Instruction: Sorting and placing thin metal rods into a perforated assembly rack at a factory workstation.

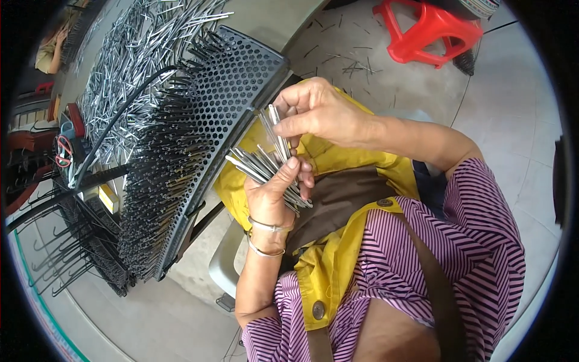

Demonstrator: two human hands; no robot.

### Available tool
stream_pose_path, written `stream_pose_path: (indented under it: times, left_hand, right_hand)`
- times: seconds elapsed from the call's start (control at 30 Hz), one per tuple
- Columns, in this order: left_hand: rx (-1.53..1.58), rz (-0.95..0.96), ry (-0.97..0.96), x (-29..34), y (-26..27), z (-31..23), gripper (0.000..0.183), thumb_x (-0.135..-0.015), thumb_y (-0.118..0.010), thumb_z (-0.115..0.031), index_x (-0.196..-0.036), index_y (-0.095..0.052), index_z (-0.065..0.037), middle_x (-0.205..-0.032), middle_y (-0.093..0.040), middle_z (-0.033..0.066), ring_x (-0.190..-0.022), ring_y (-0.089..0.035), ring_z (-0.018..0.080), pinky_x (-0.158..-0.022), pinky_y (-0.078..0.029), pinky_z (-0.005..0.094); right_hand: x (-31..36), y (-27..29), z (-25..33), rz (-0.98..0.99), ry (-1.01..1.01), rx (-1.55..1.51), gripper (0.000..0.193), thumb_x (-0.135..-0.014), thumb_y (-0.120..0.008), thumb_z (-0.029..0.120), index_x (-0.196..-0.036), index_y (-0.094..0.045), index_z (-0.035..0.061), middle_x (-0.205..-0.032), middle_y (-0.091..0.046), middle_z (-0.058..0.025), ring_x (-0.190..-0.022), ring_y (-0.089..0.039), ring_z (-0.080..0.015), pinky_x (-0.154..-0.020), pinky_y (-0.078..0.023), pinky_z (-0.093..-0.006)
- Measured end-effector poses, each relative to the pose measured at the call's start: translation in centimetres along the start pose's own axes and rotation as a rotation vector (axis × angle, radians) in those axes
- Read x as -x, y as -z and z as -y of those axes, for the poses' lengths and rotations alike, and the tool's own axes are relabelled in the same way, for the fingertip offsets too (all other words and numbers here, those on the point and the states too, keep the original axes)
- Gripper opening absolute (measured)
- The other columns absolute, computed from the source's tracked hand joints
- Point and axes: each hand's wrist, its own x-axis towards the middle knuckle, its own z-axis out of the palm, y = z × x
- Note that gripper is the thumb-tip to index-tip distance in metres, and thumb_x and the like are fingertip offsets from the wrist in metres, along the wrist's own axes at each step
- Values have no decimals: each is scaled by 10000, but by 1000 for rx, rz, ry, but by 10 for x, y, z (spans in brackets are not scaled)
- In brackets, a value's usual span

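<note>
My left hand (274, 196) is closed round a bundle of thin metal strips (253, 166), silvery and dark, whose ends fan out toward the rack. Above it, my right hand (319, 114) pinches a few similar strips (279, 136) between thumb and fingers, held nearly upright. Their lower ends meet the bundle at my left thumb. Just left of both hands stands a black perforated rack (244, 75). Dark rods (172, 145) fill many of its holes, while those nearest its upper right end are bare.
A large heap of silvery strips (129, 66) covers the table behind the rack. Red-handled scissors (63, 151) and a yellow box (108, 198) lie at left, near hanging hooks (60, 265). A red stool (422, 36) stands at upper right, with loose strips (362, 65) on the floor.
</note>
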Motion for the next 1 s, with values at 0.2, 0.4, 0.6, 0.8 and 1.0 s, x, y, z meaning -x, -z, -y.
stream_pose_path:
  times: [0.2,0.4,0.6,0.8,1.0]
  left_hand:
    - [-179,-45,-12,0,0,0,213,-785,-605,-98,-943,-536,27,-716,-588,119,-529,-556,179,-385,-407,222]
    - [-62,-118,10,-2,-3,-1,200,-835,-545,-144,-948,-530,21,-734,-595,124,-550,-571,190,-383,-407,221]
    - [-65,-100,9,-3,0,3,193,-848,-528,-150,-903,-520,34,-737,-596,144,-567,-581,204,-399,-420,237]
    - [-34,-71,-1,2,18,14,155,-841,-539,-127,-946,-492,-23,-697,-554,124,-558,-543,214,-415,-427,259]
    - [18,-31,58,17,29,32,148,-832,-539,-82,-959,-499,-18,-722,-550,121,-590,-543,212,-471,-444,276]
  right_hand:
    - [-1,3,4,37,-45,38,105,-765,-607,33,-831,-570,-40,-692,-595,-43,-560,-563,-81,-499,-471,-194]
    - [-2,10,4,17,-48,2,89,-780,-588,16,-823,-550,-52,-687,-589,-65,-547,-583,-108,-483,-505,-219]
    - [-6,18,2,-28,-48,41,254,-778,-565,-28,-1017,-490,-65,-702,-605,-103,-583,-604,-133,-485,-514,-227]
    - [-40,45,34,-271,335,103,211,-769,-589,-5,-959,-507,-42,-719,-617,-122,-565,-605,-143,-466,-506,-224]
    - [-97,57,47,-460,775,307,161,-741,-620,12,-882,-549,-18,-645,-602,-62,-515,-558,-84,-461,-455,-194]
